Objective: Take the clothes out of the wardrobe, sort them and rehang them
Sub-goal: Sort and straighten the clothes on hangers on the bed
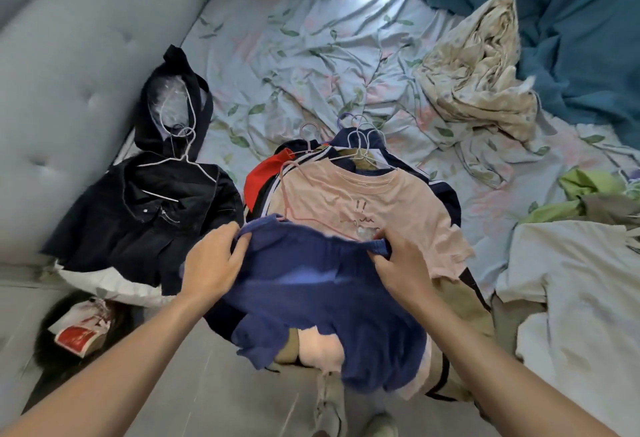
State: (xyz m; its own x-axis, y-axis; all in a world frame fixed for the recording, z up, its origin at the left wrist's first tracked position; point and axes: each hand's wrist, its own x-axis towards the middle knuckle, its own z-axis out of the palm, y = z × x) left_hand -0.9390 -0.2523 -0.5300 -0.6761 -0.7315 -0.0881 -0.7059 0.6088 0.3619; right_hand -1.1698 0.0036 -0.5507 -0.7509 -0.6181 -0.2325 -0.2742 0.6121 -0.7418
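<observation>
Two hands: left hand (pixel 213 260) & right hand (pixel 403 263) each grip blue garment (pixel 311 291) at its top edge
Garment pos: over pink T-shirt (pixel 363 208) on bed (pixel 311 49) pile
Hidden: pile's lower clothes — mostly covered; blue fabric blurred

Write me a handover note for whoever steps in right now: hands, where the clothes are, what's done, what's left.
Left hand and right hand: both grip the top edge of the blue garment, held over the middle pile.
Middle pile: pink T-shirt on top, on a pink hanger, with more hangered clothes beneath.
Left pile: dark jacket and other dark pieces on wire hangers, by the headboard.
Right: white garment, green garment and a beige floral cloth loose on the bed sheet.
Done: clothes are out on the bed, partly grouped.
Left: place the blue garment, finish sorting, rehang everything. The wardrobe is not in view.
</observation>
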